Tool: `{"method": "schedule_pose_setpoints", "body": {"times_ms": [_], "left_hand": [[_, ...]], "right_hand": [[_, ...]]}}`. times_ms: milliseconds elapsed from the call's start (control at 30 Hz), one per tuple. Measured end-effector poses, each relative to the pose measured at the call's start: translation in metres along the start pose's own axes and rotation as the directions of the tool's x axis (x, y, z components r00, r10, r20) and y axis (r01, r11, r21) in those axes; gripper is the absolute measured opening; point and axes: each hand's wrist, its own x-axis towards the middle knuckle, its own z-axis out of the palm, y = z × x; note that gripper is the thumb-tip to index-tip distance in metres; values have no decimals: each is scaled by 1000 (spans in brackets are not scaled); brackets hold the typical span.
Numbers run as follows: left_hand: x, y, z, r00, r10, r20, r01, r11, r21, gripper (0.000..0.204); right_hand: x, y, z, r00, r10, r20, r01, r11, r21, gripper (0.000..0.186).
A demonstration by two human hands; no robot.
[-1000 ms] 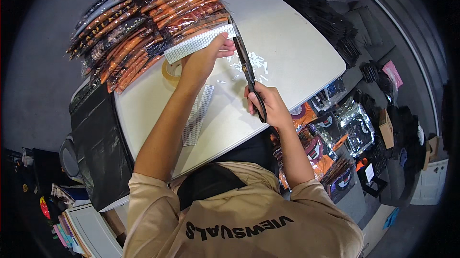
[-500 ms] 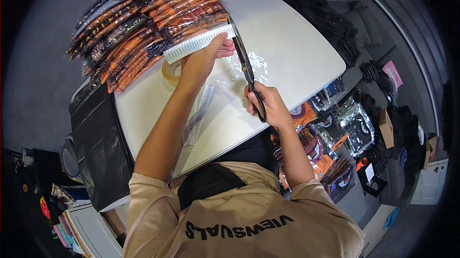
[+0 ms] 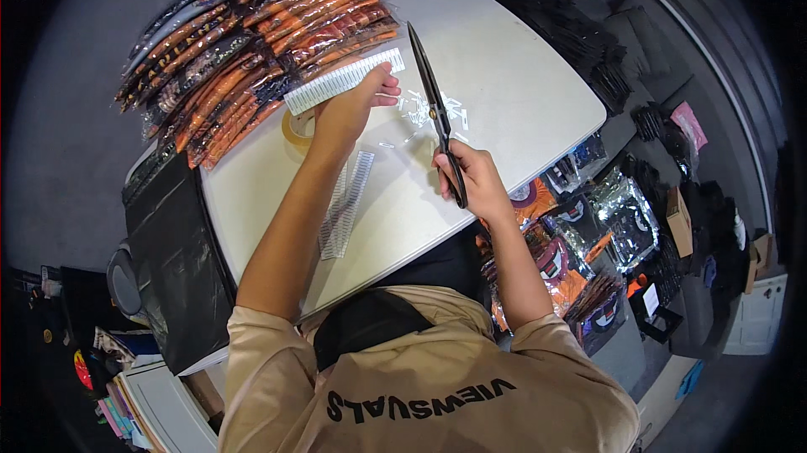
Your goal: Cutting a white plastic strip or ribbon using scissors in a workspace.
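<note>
My right hand [image 3: 471, 176] grips the handles of long black scissors [image 3: 433, 100], whose blades point away across the white table [image 3: 513, 75]. My left hand [image 3: 357, 104] presses down on a clear plastic sheet [image 3: 420, 117] lying on the table, fingers spread toward the blades. A white strip of labels [image 3: 340, 81] lies just beyond the left hand. Another pair of ribbed strips [image 3: 345, 201] lies along my left forearm. A roll of tape [image 3: 296, 127] sits partly hidden behind the left wrist.
Stacks of bagged orange and black garments [image 3: 252, 33] cover the table's far left corner. A black bag [image 3: 172, 260] hangs at the table's left side. More bagged garments [image 3: 580, 234] and black items [image 3: 580, 33] lie on the floor to the right.
</note>
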Motion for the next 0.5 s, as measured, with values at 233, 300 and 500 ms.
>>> {"method": "schedule_pose_setpoints", "body": {"times_ms": [233, 300, 500], "left_hand": [[-2, -18, -2, 995, -82, 54, 80, 996, 35, 23], [-2, -20, -2, 991, -92, 101, 89, 995, 42, 22], [-5, -29, -2, 973, -115, 202, 89, 987, 133, 20]], "right_hand": [[5, 4, 0, 1000, 22, -7, -19, 968, 249, 16], [11, 6, 0, 999, 28, -29, -19, 961, 275, 16], [43, -10, 3, 980, 117, -160, -55, 935, 350, 15]]}}
